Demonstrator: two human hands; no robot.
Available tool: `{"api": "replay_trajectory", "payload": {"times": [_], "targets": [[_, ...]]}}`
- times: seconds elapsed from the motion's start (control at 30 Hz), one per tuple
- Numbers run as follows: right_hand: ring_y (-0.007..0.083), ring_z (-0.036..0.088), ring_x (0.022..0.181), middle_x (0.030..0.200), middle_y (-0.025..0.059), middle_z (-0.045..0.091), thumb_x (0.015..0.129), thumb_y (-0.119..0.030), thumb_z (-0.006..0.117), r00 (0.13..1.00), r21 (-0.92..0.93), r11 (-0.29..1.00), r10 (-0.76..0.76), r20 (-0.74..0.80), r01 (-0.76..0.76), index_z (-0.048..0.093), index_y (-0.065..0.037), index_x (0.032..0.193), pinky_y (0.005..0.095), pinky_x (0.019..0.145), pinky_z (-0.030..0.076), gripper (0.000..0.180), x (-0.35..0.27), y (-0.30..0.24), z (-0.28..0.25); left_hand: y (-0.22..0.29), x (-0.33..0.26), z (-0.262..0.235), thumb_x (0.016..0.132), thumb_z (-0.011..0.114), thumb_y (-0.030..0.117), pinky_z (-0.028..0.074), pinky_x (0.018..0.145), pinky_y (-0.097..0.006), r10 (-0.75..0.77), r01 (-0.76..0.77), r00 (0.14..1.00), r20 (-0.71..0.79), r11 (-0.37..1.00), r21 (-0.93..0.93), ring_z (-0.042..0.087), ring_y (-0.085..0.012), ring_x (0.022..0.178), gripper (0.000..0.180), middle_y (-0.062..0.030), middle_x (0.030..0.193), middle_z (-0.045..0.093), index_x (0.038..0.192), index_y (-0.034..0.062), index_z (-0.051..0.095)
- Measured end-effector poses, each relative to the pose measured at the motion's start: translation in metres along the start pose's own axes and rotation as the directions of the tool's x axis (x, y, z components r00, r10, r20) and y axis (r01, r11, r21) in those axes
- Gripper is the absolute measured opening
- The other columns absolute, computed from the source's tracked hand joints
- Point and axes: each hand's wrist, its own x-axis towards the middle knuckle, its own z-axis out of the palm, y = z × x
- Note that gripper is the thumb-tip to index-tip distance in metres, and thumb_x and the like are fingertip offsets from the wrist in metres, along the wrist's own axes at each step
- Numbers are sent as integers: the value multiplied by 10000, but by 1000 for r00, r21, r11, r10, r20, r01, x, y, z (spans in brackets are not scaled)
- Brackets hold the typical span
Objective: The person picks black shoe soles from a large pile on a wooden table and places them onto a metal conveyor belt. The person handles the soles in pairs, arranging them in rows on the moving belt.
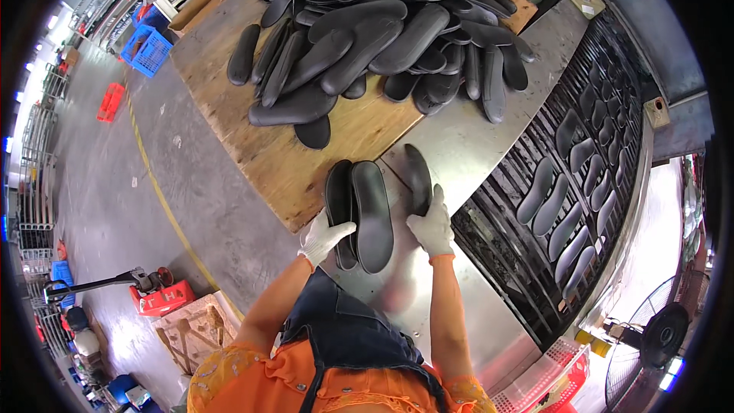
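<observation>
Several black shoe soles are at my hands, over the metal part of the table. My left hand (pixel 326 239), in a white glove, is closed round the side of an upright-looking black sole (pixel 337 195), its thumb lying across it. Right beside that thumb, a second black sole (pixel 372 218) shows its broad smooth face. My gloved right hand (pixel 432 227) grips another black sole (pixel 417 176), seen nearly edge-on, its fingers partly hidden behind it. Beyond my hands, a large heap of black soles (pixel 359 53) covers the far part of the table.
The table has a wooden board (pixel 267 172) at left and sheet metal (pixel 459 153) at right. Along its right side runs a slatted conveyor (pixel 489 237) carrying rows of soles (pixel 544 206). A red basket (pixel 527 390) and a fan (pixel 661 333) stand near right; a pallet jack (pixel 160 294) is left.
</observation>
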Motion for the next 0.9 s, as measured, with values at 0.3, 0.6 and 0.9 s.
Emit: {"api": "replay_trajectory", "payload": {"times": [0.3,0.6,0.9], "targets": [[243,673,1020,1108,130,718,711,-122,748,940,525,826,19,340,-206,613,-19,1297,353,936,509,610,-28,13,36,-4,8,1,778,849,139,461,1034,-337,27,-16,990,138,997,-81,590,-153,1153,750,-66,1298,648,1432,22,502],[210,657,1041,1181,88,688,670,-15,847,805,768,478,-188,563,-425,553,-12,1372,369,937,540,761,-34,41,63,-9,-11,1,845,784,195,462,1025,-354,6,73,954,300,965,-253,588,-182,1155,662,-86,1295,633,1411,-24,518],[220,688,974,1146,80,707,653,-34,868,756,786,218,-217,617,-579,616,-15,1296,379,882,573,691,-48,48,78,11,-12,1,927,663,564,510,805,-350,-141,90,897,418,986,139,613,-161,940,733,-78,1117,667,1305,-60,591]]}}
